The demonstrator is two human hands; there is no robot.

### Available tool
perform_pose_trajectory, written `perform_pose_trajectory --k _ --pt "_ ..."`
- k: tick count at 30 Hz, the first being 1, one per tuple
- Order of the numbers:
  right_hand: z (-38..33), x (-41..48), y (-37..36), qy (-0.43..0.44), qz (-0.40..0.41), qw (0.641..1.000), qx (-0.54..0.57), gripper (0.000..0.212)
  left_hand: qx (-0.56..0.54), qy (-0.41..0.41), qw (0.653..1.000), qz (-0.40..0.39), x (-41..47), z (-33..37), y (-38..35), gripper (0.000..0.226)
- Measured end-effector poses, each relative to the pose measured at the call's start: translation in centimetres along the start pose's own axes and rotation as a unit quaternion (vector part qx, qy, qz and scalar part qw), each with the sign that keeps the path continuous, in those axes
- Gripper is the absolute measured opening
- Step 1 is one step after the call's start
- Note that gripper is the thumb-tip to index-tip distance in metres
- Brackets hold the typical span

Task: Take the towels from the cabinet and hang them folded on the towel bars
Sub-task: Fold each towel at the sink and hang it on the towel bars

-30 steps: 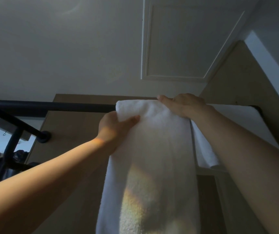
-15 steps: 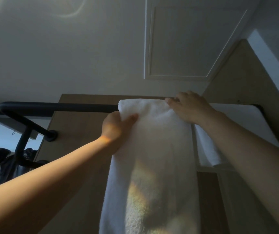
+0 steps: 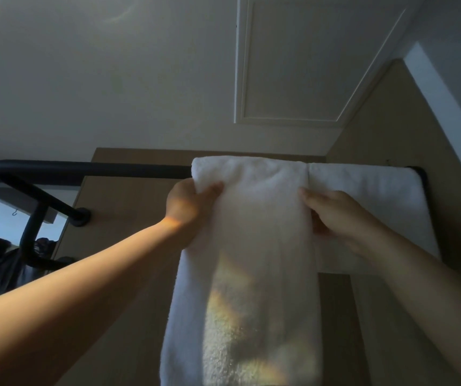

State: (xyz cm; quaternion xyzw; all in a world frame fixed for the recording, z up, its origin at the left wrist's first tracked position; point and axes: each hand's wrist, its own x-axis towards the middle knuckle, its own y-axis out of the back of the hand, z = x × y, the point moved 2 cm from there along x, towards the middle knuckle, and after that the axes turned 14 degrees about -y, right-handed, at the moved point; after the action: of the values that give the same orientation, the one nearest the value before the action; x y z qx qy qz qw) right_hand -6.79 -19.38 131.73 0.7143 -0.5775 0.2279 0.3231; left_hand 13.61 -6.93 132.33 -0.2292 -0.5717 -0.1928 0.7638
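Observation:
A long white folded towel hangs over the black towel bar high above me, its front half falling past the bottom of the view. My left hand pinches the towel's left edge just below the bar, thumb on the front. On the right edge, my right hand grips the towel a little below the bar. A second white towel hangs on the same bar directly to the right, touching the first one.
The bar bends at its left end into a black bracket fixed to the tan wall panel. A lower black bar curves below it. Above is a white ceiling with a panelled hatch. Dark bags sit at the far left.
My right hand has slid from the top of the towel on the bar down onto the towel's right edge. My left hand keeps its pinch on the left edge.

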Motion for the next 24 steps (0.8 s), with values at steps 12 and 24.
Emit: perform_pose_trajectory --k 12,24 --pt "-1.1 1.3 -0.5 0.057 0.105 0.99 0.079 0.042 -0.003 -0.074 0.993 0.088 -0.1 1.3 2.6 0.035" --pt "-7.6 6.3 0.0 0.078 0.282 0.921 -0.258 0.048 0.239 -0.074 0.968 0.019 8.3 1.6 0.3 0.011"
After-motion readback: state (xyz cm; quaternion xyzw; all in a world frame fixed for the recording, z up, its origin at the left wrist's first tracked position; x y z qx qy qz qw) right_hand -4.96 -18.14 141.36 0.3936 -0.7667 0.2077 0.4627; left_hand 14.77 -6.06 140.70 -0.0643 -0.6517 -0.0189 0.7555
